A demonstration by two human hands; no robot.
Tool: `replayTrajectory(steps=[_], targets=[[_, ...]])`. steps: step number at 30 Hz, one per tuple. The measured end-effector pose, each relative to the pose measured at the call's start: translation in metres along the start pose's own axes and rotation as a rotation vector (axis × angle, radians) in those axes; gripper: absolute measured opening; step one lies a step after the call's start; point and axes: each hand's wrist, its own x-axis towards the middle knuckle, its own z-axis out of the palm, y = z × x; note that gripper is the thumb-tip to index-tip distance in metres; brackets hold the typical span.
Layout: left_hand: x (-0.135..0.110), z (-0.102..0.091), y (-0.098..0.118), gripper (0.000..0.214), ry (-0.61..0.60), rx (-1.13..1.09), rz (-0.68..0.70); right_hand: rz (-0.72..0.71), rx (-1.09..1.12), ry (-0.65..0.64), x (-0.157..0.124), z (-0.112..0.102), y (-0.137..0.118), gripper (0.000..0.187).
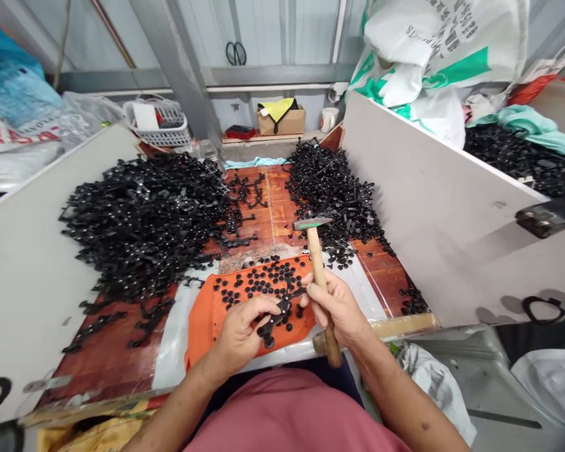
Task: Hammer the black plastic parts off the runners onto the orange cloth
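We see both hands working over the orange cloth (200, 333) at the near edge of the worktop (279, 215). The left hand (245, 326) is pinched on a black strip (277, 317), which lies above the cloth between the two hands. The right hand (336, 307) is closed round the wooden handle of the hammer (318, 267), head up and away from us, while its thumb and fingertips meet near the strip's far end. The fingers cover much there, so we cannot tell whether they grip the strip itself or a separate small part.

Small black discs (268, 276) lie scattered on the cloth; a large heap of black strips (145, 220) stands to the left, and another black heap (332, 188) to the right.

We judge the step in hand to be fingertip positioning rather than striking. The next move calls for a steady left pinch and control of the hammer.
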Motion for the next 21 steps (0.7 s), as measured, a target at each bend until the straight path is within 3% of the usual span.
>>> replayTrajectory(steps=[3, 8, 11, 16, 19, 21], targets=[[-0.009, -0.013, -0.002, 0.03, -0.069, 0.125, 0.012, 0.009, -0.032, -0.002, 0.001, 0.006, 0.002, 0.033], [-0.019, -0.034, 0.017, 0.038, 0.155, 0.318, -0.277, 0.007, -0.224, 0.056, 0.001, 0.019, 0.002, 0.033], [-0.02, -0.032, 0.026, 0.032, 0.142, 0.368, -0.35, -0.043, -0.398, 0.056, 0.001, 0.038, 0.012, 0.023], [-0.025, -0.026, 0.013, 0.034, 0.105, 0.314, -0.445, -0.181, -0.703, -0.154, 0.003, 0.07, 0.028, 0.009], [-0.036, -0.048, -0.003, 0.035, 0.15, 0.295, -0.516, -0.148, -0.738, -0.33, 0.004, 0.071, 0.026, 0.011], [-0.043, -0.071, -0.015, 0.038, 0.213, 0.341, -0.563, -0.134, -0.733, -0.331, 0.004, 0.059, 0.023, 0.018]])
